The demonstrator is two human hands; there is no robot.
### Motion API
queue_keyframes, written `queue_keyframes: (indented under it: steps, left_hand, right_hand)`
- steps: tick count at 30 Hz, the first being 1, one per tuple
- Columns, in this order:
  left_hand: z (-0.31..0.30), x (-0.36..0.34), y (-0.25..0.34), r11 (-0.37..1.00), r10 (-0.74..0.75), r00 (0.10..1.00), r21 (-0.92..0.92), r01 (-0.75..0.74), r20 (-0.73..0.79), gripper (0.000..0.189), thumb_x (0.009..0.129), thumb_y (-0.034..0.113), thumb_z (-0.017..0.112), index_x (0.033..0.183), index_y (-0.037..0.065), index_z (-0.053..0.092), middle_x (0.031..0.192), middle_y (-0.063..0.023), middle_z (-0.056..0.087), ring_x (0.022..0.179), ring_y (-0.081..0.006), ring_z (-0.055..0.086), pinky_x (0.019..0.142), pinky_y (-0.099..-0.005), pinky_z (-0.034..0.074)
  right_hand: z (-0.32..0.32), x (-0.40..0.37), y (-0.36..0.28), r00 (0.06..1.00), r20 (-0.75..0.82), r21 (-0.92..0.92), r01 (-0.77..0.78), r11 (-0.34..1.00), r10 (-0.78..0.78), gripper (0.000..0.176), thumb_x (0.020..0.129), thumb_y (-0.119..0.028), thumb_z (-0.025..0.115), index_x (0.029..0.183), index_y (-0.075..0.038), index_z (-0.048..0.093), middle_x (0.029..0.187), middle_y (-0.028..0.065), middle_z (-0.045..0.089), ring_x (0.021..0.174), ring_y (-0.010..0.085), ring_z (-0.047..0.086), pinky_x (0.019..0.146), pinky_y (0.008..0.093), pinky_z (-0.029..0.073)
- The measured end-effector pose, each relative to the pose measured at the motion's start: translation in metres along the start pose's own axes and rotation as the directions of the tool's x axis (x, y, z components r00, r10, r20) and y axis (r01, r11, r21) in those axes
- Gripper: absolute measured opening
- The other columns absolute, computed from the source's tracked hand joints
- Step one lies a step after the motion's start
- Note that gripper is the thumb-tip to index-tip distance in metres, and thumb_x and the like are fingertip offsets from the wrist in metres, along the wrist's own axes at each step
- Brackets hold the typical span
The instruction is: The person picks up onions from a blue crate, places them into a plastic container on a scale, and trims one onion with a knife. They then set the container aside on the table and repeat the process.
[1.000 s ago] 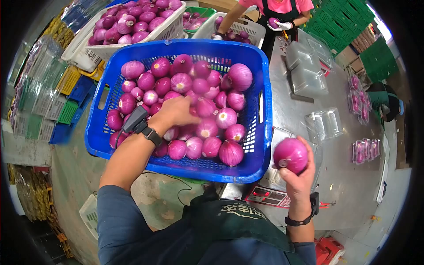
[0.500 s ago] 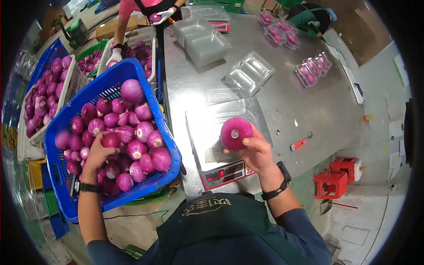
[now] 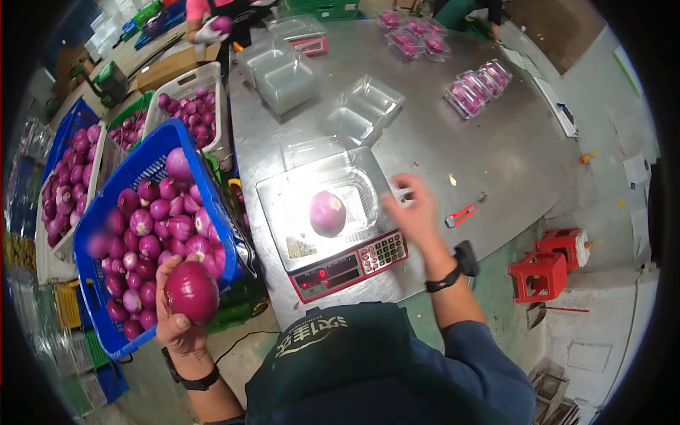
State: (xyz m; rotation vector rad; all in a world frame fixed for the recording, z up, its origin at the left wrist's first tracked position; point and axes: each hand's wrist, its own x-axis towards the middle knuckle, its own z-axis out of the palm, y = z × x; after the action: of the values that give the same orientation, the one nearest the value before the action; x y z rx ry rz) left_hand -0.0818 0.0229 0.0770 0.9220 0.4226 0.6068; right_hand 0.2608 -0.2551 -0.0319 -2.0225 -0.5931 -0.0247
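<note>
Head view: the left hand point(image 3: 177, 331) wraps its grip around a large purple onion point(image 3: 193, 292) beside a blue basket point(image 3: 225, 237) full of onions. A second onion point(image 3: 327, 214) sits over the pan of a red-trimmed scale point(image 3: 384, 253). Just right of the scale, the right hand point(image 3: 419, 218) has its grip spread, the fingers loosely curved and blurred. Around it runs a shiny metal surface point(image 3: 418, 149), scratched and flecked with scraps, carrying a red-handled tool point(image 3: 462, 215), clear trays point(image 3: 366, 110) and packed onions point(image 3: 478, 90). Red stools point(image 3: 537, 276) stand on the greenish floor point(image 3: 489, 301) near a pale wall point(image 3: 602, 319). Across the surface, a co-worker's gloved hand point(image 3: 207, 32) holds an onion. Pale characters mark the dark apron point(image 3: 340, 368); the scale has a lit red digit and a keypad, its key labels too small to read.
</note>
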Motion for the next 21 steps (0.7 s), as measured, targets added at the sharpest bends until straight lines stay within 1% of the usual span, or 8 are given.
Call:
queue_keyframes:
  steps: [1,2,5,10,14,17,19,21]
  left_hand:
    - [0.004,-0.005,-0.011,0.997,0.02,1.0,-0.073,-0.021,-0.011,0.105,0.061,0.021,0.095,0.149,0.004,0.041,0.143,-0.025,0.054,0.125,-0.0344,0.061,0.105,-0.0421,0.054]
    - [0.012,-0.009,-0.021,0.987,0.043,0.998,-0.153,-0.048,-0.038,0.104,0.062,0.021,0.094,0.15,0.005,0.041,0.145,-0.0256,0.053,0.125,-0.0353,0.061,0.105,-0.0425,0.054]
    - [0.026,-0.02,-0.043,0.948,0.003,0.999,-0.318,-0.015,-0.039,0.095,0.072,0.021,0.087,0.154,0.009,0.04,0.149,-0.0266,0.047,0.125,-0.0396,0.06,0.106,-0.0507,0.053]
    - [0.056,-0.032,-0.073,0.983,-0.12,0.991,-0.13,0.127,0.059,0.093,0.072,0.018,0.085,0.153,0.01,0.04,0.14,-0.0247,0.053,0.126,-0.0453,0.059,0.107,-0.0607,0.052]
    - [0.073,-0.032,-0.087,0.987,-0.156,0.987,0.053,0.154,0.045,0.092,0.06,0.0,0.09,0.141,0.008,0.048,0.141,-0.0192,0.057,0.125,-0.0324,0.063,0.106,-0.046,0.054]
    - [0.089,-0.027,-0.096,0.986,-0.137,0.987,0.106,0.128,0.083,0.09,0.061,-0.002,0.091,0.14,0.006,0.05,0.142,-0.0177,0.057,0.128,-0.0284,0.061,0.11,-0.0433,0.051]
    - [0.097,-0.023,-0.1,0.985,-0.139,0.985,0.112,0.128,0.104,0.089,0.062,-0.002,0.092,0.14,0.005,0.05,0.144,-0.0159,0.056,0.128,-0.0262,0.06,0.11,-0.0413,0.05]
    - [0.104,-0.02,-0.105,0.973,-0.145,0.987,0.191,0.13,0.067,0.095,0.058,0.001,0.093,0.142,0.006,0.049,0.144,-0.0171,0.056,0.127,-0.03,0.061,0.109,-0.0451,0.053]
  right_hand:
    - [-0.024,0.006,0.021,0.982,-0.032,-0.019,-0.188,0.982,0.188,0.043,0.083,-0.019,0.082,0.122,-0.006,0.068,0.111,0.0137,0.069,0.099,0.0262,0.067,0.087,0.0377,0.055]
    - [-0.046,0.014,0.064,0.979,-0.094,-0.16,-0.194,0.968,0.181,0.045,0.085,-0.021,0.081,0.124,-0.004,0.067,0.107,0.0135,0.069,0.094,0.0246,0.066,0.085,0.038,0.054]
    - [-0.111,0.021,0.172,0.848,-0.233,-0.431,-0.528,0.731,0.475,0.065,0.088,-0.043,0.075,0.133,0.002,0.061,0.134,0.0248,0.066,0.125,0.0388,0.063,0.106,0.0454,0.049]
    - [-0.16,0.008,0.267,0.644,-0.355,-0.457,-0.752,0.475,0.678,0.083,0.084,-0.05,0.076,0.142,0.004,0.051,0.133,0.0268,0.065,0.124,0.0415,0.063,0.107,0.0492,0.048]
    - [-0.153,0.003,0.296,0.751,-0.343,-0.574,-0.643,0.507,0.564,0.089,0.08,-0.049,0.079,0.142,0.008,0.049,0.125,0.0282,0.068,0.109,0.0392,0.071,0.098,0.0433,0.053]
    - [-0.141,0.004,0.325,0.784,-0.416,-0.469,-0.618,0.631,0.46,0.07,0.084,-0.036,0.075,0.137,0.005,0.054,0.119,0.0251,0.071,0.11,0.0371,0.071,0.095,0.0446,0.056]
    - [-0.145,-0.001,0.311,0.755,-0.211,-0.178,-0.654,0.735,0.621,0.05,0.085,-0.024,0.072,0.126,0.003,0.061,0.095,0.0168,0.074,0.085,0.0272,0.074,0.077,0.0396,0.058]
    - [-0.136,-0.014,0.278,0.798,-0.15,-0.094,-0.6,0.795,0.584,0.036,0.086,-0.018,0.07,0.115,0.001,0.063,0.086,0.0109,0.07,0.076,0.0208,0.068,0.072,0.0357,0.055]
